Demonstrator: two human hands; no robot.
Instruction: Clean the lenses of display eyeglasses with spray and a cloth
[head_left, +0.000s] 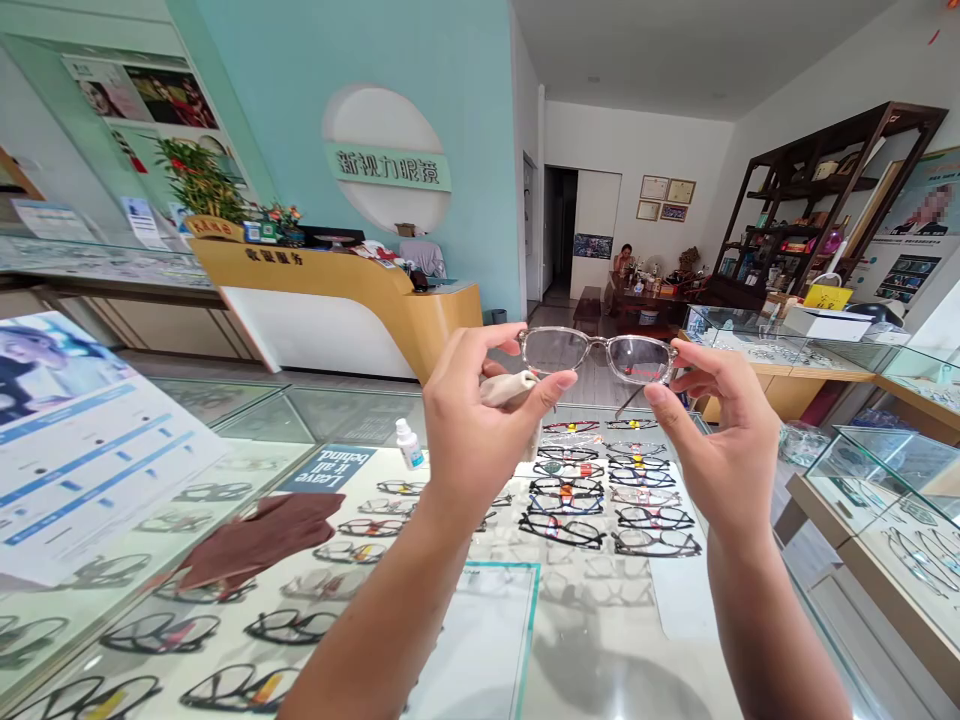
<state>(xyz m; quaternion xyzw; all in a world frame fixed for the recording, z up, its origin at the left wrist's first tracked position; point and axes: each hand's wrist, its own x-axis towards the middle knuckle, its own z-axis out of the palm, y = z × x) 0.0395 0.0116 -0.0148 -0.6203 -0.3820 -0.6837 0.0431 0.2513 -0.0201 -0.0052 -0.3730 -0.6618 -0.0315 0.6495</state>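
A pair of eyeglasses [596, 345] with a clear, speckled frame is held up above the glass display case [585, 640]. My left hand [476, 415] pinches its left end and also has a cream-coloured cloth [508, 388] bunched in the palm, partly hidden by the fingers. My right hand [724, 420] is closed on the other end, thumb below and fingers behind the rim. One temple arm hangs down behind the right lens. Below, rows of eyeglass frames [566, 490] lie in the case.
A small white bottle [409, 445] and a brown cloth [262, 540] rest on the glass. At left stands a printed card [82, 440]. Further back are a reception counter [337, 310], more display cases [892, 520], a wooden shelf [810, 200] and a seated person [624, 265].
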